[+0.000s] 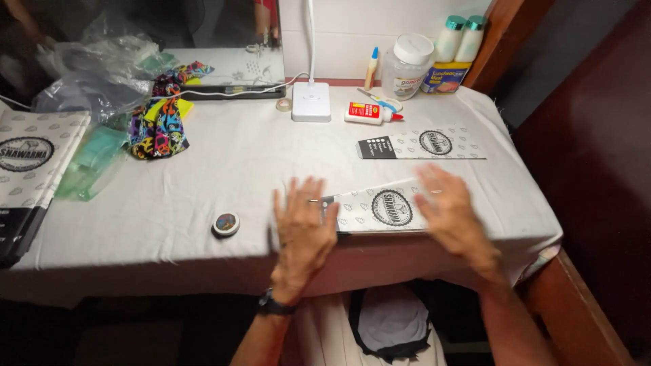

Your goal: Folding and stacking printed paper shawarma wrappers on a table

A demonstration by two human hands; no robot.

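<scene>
- Left hand (303,218) and right hand (451,211) lie flat, fingers spread, each grip open, pressing the ends of a printed paper sleeve (380,209) at the near edge of the desk (203,176).
- A second sleeve (422,144) lies finished-looking just behind.
- Glue bottle (369,113) rests capped near the lamp base (311,102); a stack of paper blanks (27,169) on the left looks unworked.

This looks like a room in a home, used as a small craft corner. A table (203,169) covered with a plain white cloth stands against a tiled wall (352,34), with dark wooden furniture (583,135) to the right. At the far edge sit a white desk lamp (311,100), a glue bottle (369,113), a plastic jar (407,66) and two small bottles (460,37). A mirror (224,64) leans at the far left, beside crumpled plastic bags (95,68) and a bright patterned cloth (159,122).
</scene>
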